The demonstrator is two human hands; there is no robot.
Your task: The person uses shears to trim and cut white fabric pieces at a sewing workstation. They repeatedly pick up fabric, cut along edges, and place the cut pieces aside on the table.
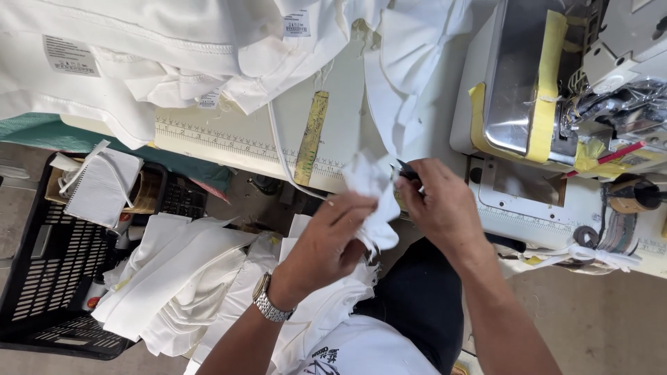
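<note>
Two hands, left point(326, 239) gripping white cloth point(372, 201), right point(434, 205) closed on dark snips point(408, 170)

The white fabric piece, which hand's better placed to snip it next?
Probably the right hand: it holds small dark snips right at the white fabric piece, while the left hand is occupied gripping the cloth.

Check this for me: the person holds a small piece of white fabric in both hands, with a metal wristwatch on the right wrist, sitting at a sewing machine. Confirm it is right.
Not quite. The head view shows the metal wristwatch on the left wrist, not the right. The rest holds: the left hand and right hand hold a small piece of white fabric between them, in front of the sewing machine.
</note>
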